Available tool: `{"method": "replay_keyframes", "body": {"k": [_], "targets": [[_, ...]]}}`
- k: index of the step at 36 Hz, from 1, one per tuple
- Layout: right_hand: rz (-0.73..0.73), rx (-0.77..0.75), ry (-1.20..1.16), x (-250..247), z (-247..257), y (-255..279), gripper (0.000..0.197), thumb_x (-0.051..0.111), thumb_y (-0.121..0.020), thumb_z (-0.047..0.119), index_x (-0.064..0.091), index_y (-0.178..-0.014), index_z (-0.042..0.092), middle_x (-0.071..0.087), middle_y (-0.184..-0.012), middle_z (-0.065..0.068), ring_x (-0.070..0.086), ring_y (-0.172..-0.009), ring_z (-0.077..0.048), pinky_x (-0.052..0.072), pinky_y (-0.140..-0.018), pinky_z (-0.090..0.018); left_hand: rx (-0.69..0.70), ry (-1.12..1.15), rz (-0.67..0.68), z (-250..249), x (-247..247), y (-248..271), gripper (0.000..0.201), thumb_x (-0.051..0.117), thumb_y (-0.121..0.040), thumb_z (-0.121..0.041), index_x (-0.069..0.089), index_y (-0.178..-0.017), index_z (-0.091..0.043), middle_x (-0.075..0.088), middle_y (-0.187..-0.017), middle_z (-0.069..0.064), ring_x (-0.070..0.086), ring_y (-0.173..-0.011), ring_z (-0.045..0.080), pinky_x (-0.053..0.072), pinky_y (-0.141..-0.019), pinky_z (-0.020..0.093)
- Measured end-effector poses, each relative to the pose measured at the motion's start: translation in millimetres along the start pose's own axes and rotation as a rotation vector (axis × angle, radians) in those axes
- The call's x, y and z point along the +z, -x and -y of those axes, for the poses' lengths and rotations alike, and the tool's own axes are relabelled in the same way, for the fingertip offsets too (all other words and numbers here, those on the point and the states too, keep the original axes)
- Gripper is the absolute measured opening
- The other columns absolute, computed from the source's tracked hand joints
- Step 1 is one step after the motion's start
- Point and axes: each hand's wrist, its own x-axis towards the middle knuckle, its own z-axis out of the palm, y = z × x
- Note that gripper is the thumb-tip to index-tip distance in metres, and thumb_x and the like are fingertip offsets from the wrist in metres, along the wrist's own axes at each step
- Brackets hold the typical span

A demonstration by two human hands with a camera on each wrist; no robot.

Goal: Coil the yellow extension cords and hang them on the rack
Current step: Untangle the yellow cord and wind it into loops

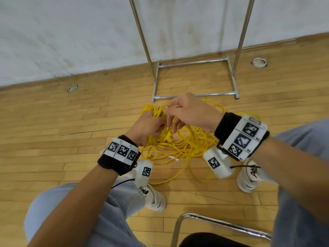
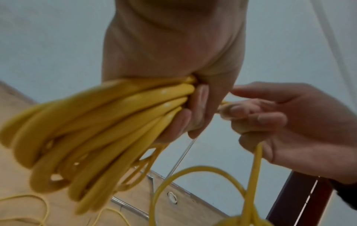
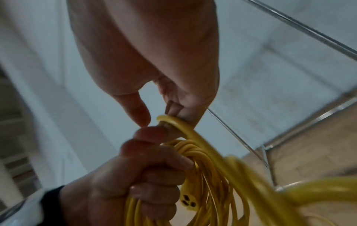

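Observation:
My left hand [image 1: 147, 125] grips a bundle of several yellow cord loops [image 2: 100, 122] held above the floor; its fist [image 3: 146, 172] wraps the coil, and a yellow socket end [image 3: 188, 201] hangs just below it. My right hand [image 1: 187, 113] sits right beside the left one and pinches a single strand of yellow cord [image 3: 173, 123] at the top of the bundle. More yellow cord [image 1: 192, 148] lies tangled on the wooden floor under both hands. The chrome rack [image 1: 194, 77] stands just beyond, against the wall; its top bar is out of view.
The rack's base frame [image 1: 195, 95] rests on the wood floor close to the loose cord. Two round floor sockets [image 1: 72, 88] [image 1: 259, 62] lie near the white wall. My white shoes [image 1: 249, 175] flank the cord. A chrome chair frame [image 1: 222, 225] is below me.

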Motion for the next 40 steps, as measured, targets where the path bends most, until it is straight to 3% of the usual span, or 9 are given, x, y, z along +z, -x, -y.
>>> {"method": "replay_keyframes", "body": {"k": [3, 7, 10, 14, 18, 22, 26, 34, 40], "targets": [[-0.027, -0.068, -0.019, 8, 4, 4, 0.035, 0.06, -0.102, 0.015, 0.057, -0.133, -0.001, 0.076, -0.079, -0.012, 0.072, -0.061, -0.024, 0.054, -0.059, -0.028, -0.007, 0.069, -0.086, -1, 0, -2, 0.039, 0.051, -0.089, 0.003, 0.048, -0.053, -0.012, 0.034, -0.048, 0.003, 0.028, -0.043, 0.015, 0.025, -0.042, 0.021], [-0.039, -0.142, -0.066, 21, 4, 3, 0.044, 0.062, -0.1, 0.009, 0.051, -0.141, -0.003, 0.077, -0.084, -0.012, 0.073, -0.064, -0.022, 0.056, -0.06, -0.025, -0.045, 0.275, -0.175, -4, -2, -2, 0.009, 0.061, -0.067, -0.007, 0.058, -0.074, -0.001, 0.046, -0.052, 0.011, 0.045, -0.049, 0.022, 0.035, -0.051, 0.033], [-0.055, -0.145, -0.075, 24, 3, -3, 0.036, 0.061, -0.099, 0.003, 0.057, -0.134, -0.003, 0.077, -0.086, -0.012, 0.071, -0.064, -0.019, 0.054, -0.059, -0.023, -0.056, 0.476, -0.151, -9, -3, 2, 0.019, 0.062, -0.078, -0.006, 0.063, -0.096, 0.002, 0.047, -0.069, 0.018, 0.05, -0.052, 0.025, 0.044, -0.05, 0.033], [-0.061, -0.133, -0.08, 23, 0, -10, 0.015, 0.06, -0.1, 0.005, 0.064, -0.112, -0.003, 0.078, -0.088, -0.013, 0.072, -0.068, -0.024, 0.058, -0.067, -0.03, -0.051, 0.803, 0.005, -12, -5, 7, 0.015, 0.048, -0.088, -0.015, 0.05, -0.075, -0.008, 0.045, -0.055, 0.006, 0.048, -0.047, 0.022, 0.047, -0.051, 0.026], [-0.07, -0.138, -0.092, 25, -1, -11, 0.011, 0.057, -0.103, 0.006, 0.061, -0.111, 0.0, 0.077, -0.084, -0.014, 0.071, -0.066, -0.024, 0.057, -0.068, -0.034, 0.015, 0.951, 0.129, -9, -5, 10, 0.03, 0.047, -0.086, -0.038, 0.051, -0.086, -0.008, 0.042, -0.077, 0.011, 0.048, -0.062, 0.026, 0.046, -0.058, 0.03], [-0.046, -0.169, -0.007, 32, -4, -9, 0.006, 0.053, -0.102, 0.006, 0.057, -0.098, 0.007, 0.076, -0.078, -0.011, 0.074, -0.067, -0.025, 0.058, -0.07, -0.042, -0.037, 0.86, 0.146, -12, 4, 11, 0.052, 0.048, -0.097, -0.053, 0.053, -0.077, -0.006, 0.043, -0.049, 0.008, 0.043, -0.037, 0.019, 0.036, -0.04, 0.024], [-0.037, -0.207, 0.145, 42, -11, -3, 0.011, 0.058, -0.099, 0.009, 0.053, -0.091, 0.013, 0.076, -0.07, -0.001, 0.075, -0.066, -0.014, 0.061, -0.07, -0.037, -0.077, 0.784, 0.031, -6, 9, 10, 0.05, 0.056, -0.1, -0.043, 0.041, -0.063, -0.014, 0.038, -0.039, 0.001, 0.035, -0.026, 0.015, 0.028, -0.029, 0.016], [0.039, -0.194, 0.282, 37, -35, -7, 0.036, 0.065, -0.1, 0.028, 0.058, -0.077, 0.001, 0.069, -0.057, -0.005, 0.072, -0.058, -0.014, 0.054, -0.06, -0.029, 0.039, 1.141, -0.131, -14, -9, -8, 0.039, 0.055, -0.104, -0.024, 0.043, -0.067, -0.018, 0.038, -0.058, -0.005, 0.047, -0.051, 0.009, 0.045, -0.058, 0.025], [0.246, -0.044, 0.741, 38, -104, -16, 0.042, 0.053, -0.105, 0.043, 0.062, -0.074, 0.016, 0.063, -0.066, 0.005, 0.053, -0.054, -0.008, 0.035, -0.052, -0.023, 0.131, 1.296, -0.08, -25, -37, -8, 0.042, 0.048, -0.107, -0.021, 0.039, -0.066, -0.02, 0.031, -0.049, -0.009, 0.032, -0.039, 0.006, 0.035, -0.044, 0.02]]}}
